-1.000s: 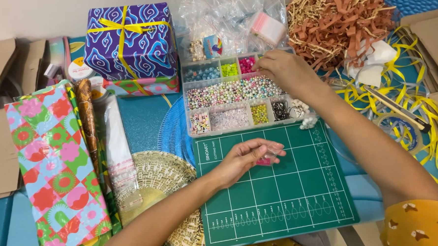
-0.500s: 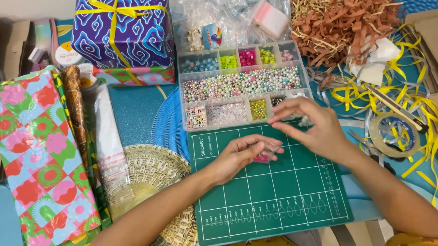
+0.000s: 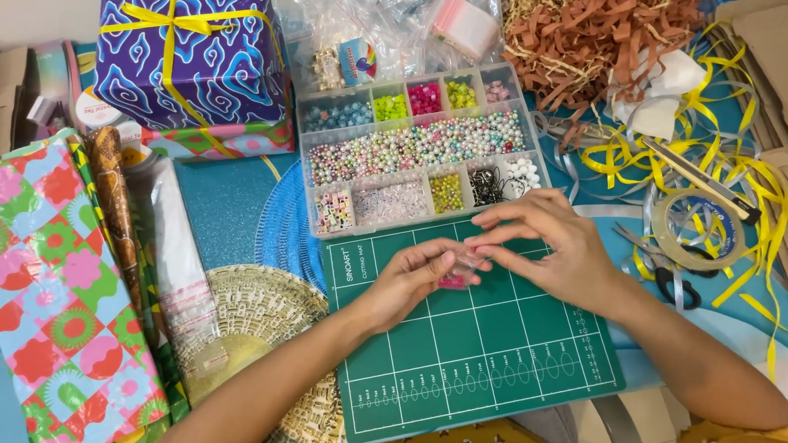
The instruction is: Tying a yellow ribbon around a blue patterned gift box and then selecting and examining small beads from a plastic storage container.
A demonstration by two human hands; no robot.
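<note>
My one view sits on the head, looking steeply down from close above. Both hands (image 3: 502, 257) meet mid-frame over the green cutting mat (image 3: 470, 351), the bead box (image 3: 417, 150) just beyond the fingertips (image 3: 475, 242).

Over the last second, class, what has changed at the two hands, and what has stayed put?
The right hand left the bead box and came back over the green mat to meet the left hand; their fingertips now join at a small pink piece. The left hand kept that piece throughout. Box, mat and wrapped gift stayed put.
</note>
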